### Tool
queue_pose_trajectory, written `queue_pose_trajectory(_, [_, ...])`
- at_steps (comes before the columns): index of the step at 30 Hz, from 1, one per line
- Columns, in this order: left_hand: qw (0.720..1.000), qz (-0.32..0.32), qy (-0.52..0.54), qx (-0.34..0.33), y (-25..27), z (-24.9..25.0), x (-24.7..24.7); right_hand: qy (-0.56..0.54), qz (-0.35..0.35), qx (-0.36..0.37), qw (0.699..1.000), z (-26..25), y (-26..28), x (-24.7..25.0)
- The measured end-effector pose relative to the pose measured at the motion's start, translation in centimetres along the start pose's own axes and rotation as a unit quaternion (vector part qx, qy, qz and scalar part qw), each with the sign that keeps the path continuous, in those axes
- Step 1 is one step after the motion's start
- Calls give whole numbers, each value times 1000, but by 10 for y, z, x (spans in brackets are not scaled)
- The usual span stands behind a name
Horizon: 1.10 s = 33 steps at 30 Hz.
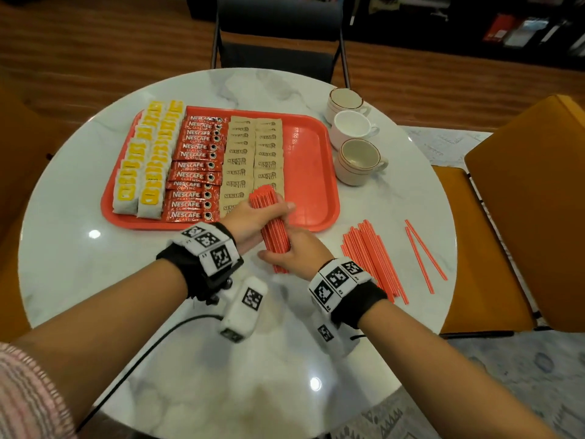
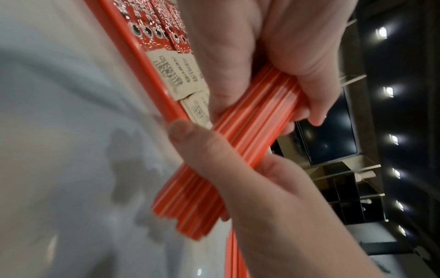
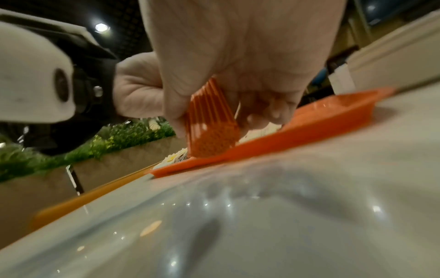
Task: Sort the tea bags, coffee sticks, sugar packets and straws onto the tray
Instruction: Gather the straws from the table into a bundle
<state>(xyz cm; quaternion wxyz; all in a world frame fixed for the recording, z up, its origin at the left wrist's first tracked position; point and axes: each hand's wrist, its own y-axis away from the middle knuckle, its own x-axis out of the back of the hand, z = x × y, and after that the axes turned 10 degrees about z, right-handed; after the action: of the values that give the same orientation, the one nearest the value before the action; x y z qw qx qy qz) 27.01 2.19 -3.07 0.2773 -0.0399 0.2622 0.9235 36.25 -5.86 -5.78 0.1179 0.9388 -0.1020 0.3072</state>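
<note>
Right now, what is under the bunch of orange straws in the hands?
Under the far end of the bunch of orange plastic straws lie brown paper sugar packets on the red plastic tray; the white marble table is under the near end. Packets directly beneath are hidden.

Café/lounge: marble table (image 1: 95,280), cups (image 1: 359,160), planter hedge (image 3: 133,134)

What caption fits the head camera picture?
Both hands, left hand and right hand, grip a bundle of straws over the tray.
</note>
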Motion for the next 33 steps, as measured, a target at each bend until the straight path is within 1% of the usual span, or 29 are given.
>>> queue_pose_trajectory(1, [999, -8, 29, 17, -8, 9, -1, 15, -7, -1, 1000, -2, -7, 6])
queue_pose_trajectory(3, [997, 1, 69, 33, -25, 26, -4, -6, -1, -18, 1000, -6, -22, 18])
queue_pose_trajectory(5, [997, 10, 72, 32, -40, 40, -10, -33, 19, -34, 999, -7, -38, 27])
queue_pose_trajectory(8, [999, 10, 46, 28, -61, 62, -22, -49, 54, -66, 995, -9, -62, 39])
queue_pose_trajectory(10, [1000, 19, 3, 14, -72, 72, -27, -77, 76, -92, 990, -9, -76, 47])
queue_pose_trajectory(12, [997, 28, -71, 3, -86, 81, -26, -82, 100, -122, 984, -7, -97, 55])
queue_pose_trajectory(15, [983, 48, -176, -5, -99, 85, -11, -58, 133, -187, 971, -1, -132, 62])
queue_pose_trajectory(17, [972, 60, -228, -11, -105, 84, 4, -20, 134, -232, 963, -4, -152, 68])
queue_pose_trajectory(20, [962, 65, -265, -11, -106, 82, 24, 68, 108, -252, 959, -13, -169, 79])
queue_pose_trajectory(21, [961, 69, -266, -8, -107, 83, 29, 101, 91, -243, 960, -15, -173, 81])
queue_pose_trajectory(23, [964, 78, -253, 5, -111, 87, 37, 202, 31, -212, 956, -25, -174, 84])
queue_pose_trajectory(24, [967, 82, -241, 11, -112, 88, 40, 251, 0, -199, 948, -30, -172, 85])
queue_pose_trajectory(25, [969, 86, -232, 15, -114, 90, 42, 298, -25, -167, 939, -32, -172, 86])
queue_pose_trajectory(26, [970, 88, -228, 18, -116, 91, 45, 340, -59, -153, 926, -37, -171, 88])
queue_pose_trajectory(28, [970, 89, -224, 22, -119, 92, 48, 389, -96, -129, 907, -43, -172, 88])
queue_pose_trajectory(30, [970, 91, -223, 21, -120, 91, 50, 425, -116, -105, 891, -47, -174, 88])
queue_pose_trajectory(32, [971, 91, -221, 22, -121, 91, 51, 441, -131, -117, 880, -49, -177, 86])
queue_pose_trajectory(33, [971, 88, -220, 23, -121, 91, 51, 448, -129, -111, 878, -51, -176, 86])
